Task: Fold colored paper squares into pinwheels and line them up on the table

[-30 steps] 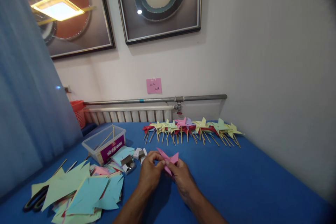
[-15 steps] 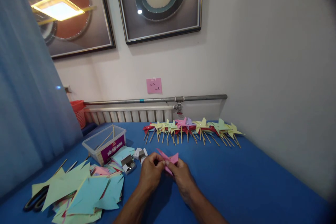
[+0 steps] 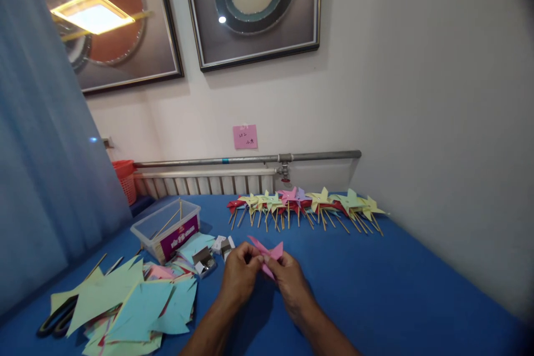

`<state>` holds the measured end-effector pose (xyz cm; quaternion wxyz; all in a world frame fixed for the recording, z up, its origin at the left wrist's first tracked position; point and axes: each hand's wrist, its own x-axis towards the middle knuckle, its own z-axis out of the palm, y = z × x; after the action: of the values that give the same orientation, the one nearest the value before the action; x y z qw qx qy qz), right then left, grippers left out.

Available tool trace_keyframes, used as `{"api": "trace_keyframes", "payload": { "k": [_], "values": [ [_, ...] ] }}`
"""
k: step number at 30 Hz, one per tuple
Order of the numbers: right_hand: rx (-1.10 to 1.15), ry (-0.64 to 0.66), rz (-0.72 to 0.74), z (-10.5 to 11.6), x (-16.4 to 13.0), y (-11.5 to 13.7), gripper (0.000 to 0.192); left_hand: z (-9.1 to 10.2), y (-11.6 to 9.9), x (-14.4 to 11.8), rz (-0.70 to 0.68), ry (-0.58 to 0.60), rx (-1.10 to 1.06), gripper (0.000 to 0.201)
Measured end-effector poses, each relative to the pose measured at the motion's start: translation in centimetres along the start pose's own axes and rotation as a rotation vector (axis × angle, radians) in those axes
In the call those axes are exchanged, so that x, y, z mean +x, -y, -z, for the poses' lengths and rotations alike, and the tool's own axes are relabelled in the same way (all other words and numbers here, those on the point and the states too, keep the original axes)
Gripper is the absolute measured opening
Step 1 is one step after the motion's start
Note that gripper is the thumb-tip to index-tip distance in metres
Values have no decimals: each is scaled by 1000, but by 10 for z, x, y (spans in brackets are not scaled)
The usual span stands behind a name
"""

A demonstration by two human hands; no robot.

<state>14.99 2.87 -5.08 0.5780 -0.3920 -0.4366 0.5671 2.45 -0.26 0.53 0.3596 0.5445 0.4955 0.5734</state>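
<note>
A pink paper pinwheel (image 3: 275,252), its corners folded in, is held up over the blue table between my two hands. My left hand (image 3: 242,270) is closed, with thumb and fingers pinching the pinwheel's left side near its middle. From the right, my right hand (image 3: 291,281) grips it too, the thumb pressed close to the centre. Whatever lies under the thumbs is hidden. Just left of my left hand stand two small opened boxes, a nearer box (image 3: 204,261) and a farther box (image 3: 225,246).
Finished pinwheels on sticks (image 3: 298,203) lie in a row along the back. A clear plastic bin (image 3: 167,228) holds a few sticks. Cut paper sheets (image 3: 142,308) and black-handled scissors (image 3: 58,317) lie at the left. A red basket (image 3: 125,181) stands beyond, near a blue curtain (image 3: 54,122).
</note>
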Motion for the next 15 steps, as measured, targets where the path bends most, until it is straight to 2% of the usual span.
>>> {"api": "trace_keyframes", "payload": {
  "k": [15],
  "values": [
    [58, 59, 1, 0, -4, 7, 46, 2, 1, 1, -16, 1, 21, 15]
  ]
}}
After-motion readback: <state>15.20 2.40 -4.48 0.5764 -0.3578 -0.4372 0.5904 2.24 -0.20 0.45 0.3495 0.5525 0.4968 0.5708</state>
